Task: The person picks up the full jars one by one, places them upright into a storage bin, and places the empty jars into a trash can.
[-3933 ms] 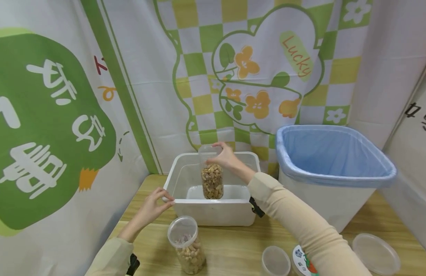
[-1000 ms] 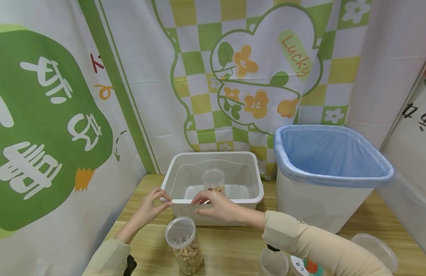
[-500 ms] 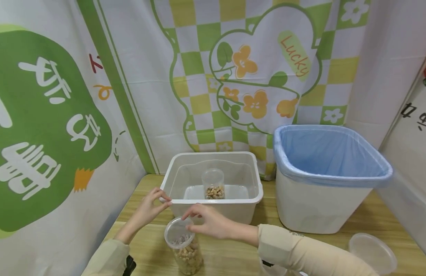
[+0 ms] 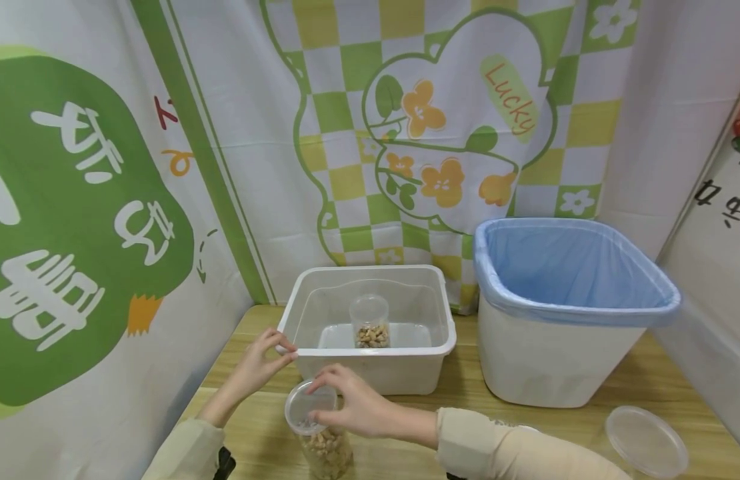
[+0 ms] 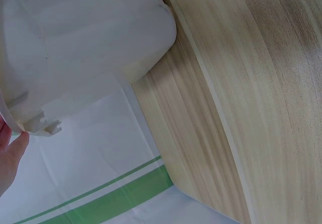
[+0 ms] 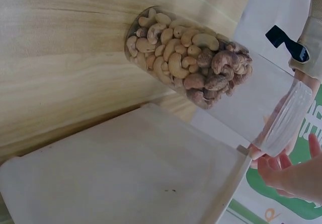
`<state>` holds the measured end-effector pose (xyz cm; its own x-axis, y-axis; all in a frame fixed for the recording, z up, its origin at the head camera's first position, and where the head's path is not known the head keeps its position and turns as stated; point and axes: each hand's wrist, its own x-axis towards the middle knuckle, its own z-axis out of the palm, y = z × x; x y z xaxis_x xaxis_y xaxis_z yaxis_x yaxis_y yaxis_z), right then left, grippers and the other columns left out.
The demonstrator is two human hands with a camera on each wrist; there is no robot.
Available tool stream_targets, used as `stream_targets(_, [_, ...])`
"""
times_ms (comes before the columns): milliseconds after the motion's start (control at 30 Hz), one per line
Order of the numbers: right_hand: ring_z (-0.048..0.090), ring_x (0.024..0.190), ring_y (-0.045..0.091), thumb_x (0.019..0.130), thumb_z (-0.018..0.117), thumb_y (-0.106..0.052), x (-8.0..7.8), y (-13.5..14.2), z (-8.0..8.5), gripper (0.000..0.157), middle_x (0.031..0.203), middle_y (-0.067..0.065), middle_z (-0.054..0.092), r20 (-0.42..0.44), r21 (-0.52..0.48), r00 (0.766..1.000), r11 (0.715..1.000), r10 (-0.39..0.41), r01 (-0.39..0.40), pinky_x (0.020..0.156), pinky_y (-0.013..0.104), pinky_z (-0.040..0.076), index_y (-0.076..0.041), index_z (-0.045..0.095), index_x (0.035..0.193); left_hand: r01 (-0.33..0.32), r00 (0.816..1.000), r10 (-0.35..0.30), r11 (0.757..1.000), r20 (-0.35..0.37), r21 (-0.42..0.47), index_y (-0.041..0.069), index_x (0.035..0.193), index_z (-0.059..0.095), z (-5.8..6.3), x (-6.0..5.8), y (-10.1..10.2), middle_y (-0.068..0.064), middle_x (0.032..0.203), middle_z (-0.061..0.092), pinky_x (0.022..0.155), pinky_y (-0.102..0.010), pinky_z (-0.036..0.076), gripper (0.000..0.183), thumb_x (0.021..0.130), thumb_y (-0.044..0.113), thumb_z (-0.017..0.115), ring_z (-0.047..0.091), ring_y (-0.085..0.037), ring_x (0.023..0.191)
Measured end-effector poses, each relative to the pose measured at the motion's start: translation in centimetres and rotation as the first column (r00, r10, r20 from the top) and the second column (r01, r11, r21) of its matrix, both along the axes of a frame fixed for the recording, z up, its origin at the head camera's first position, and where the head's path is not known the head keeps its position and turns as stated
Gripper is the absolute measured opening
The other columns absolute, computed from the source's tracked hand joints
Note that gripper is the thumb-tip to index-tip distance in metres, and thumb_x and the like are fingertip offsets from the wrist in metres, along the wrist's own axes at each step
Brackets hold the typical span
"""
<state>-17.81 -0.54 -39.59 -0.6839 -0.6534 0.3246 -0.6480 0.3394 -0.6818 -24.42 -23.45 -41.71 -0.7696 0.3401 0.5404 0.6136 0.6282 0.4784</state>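
Note:
In the head view my left hand (image 4: 259, 360) pinches the front left corner of a white plastic tub (image 4: 370, 375); the left wrist view shows the thumb (image 5: 19, 144) on its rim. Inside the tub stands a clear lidded jar (image 4: 371, 323) part filled with nuts. In front of the tub a second clear jar (image 4: 325, 450) stands upright on the table, its lid on. My right hand (image 4: 358, 410) hovers at that lid with thumb and fingers spread apart. The right wrist view shows cashews (image 6: 176, 58) in this jar, pale ones below and brown-skinned ones on top.
A large white bin (image 4: 538, 363) with a blue liner (image 4: 577, 267) stands to the right of the tub. A clear round lid (image 4: 646, 440) lies on the wooden table (image 4: 268, 433) at the front right. My right sleeve (image 4: 526, 447) hides other containers. Printed curtains hang behind.
Earlier my right hand lowered a jar of nuts into the tub and let go of it. Since then it has moved toward me to the second jar's lid. My left hand has stayed on the rim.

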Motion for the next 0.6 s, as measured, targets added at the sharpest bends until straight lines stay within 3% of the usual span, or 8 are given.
stream_targets(233, [0.043, 0.114, 0.02, 0.079, 0.065, -0.028, 0.3, -0.3, -0.7, 0.034, 0.126, 0.006, 0.044, 0.011, 0.012, 1.0, 1.0, -0.025, 0.024, 0.091, 0.036, 0.038, -0.016, 0.058, 0.11, 0.0, 1.0, 0.0, 1.0, -0.004, -0.001, 0.01, 0.075, 0.061, -0.1, -0.1, 0.0, 0.001, 0.083, 0.052, 0.07, -0.038, 0.045, 0.013, 0.071, 0.003, 0.071, 0.052, -0.015, 0.078])
stream_targets(600, [0.044, 0.112, 0.023, 0.074, 0.07, -0.029, 0.4, -0.6, -1.7, 0.043, 0.128, 0.012, 0.039, 0.011, 0.003, 1.0, 1.0, -0.02, 0.02, 0.085, 0.03, 0.04, -0.017, 0.055, 0.113, -0.002, 1.0, 0.001, 1.0, -0.017, -0.005, 0.01, 0.075, 0.06, -0.2, -0.1, -0.1, 0.002, 0.083, 0.053, 0.071, -0.037, 0.045, 0.014, 0.071, 0.003, 0.071, 0.052, -0.015, 0.079])
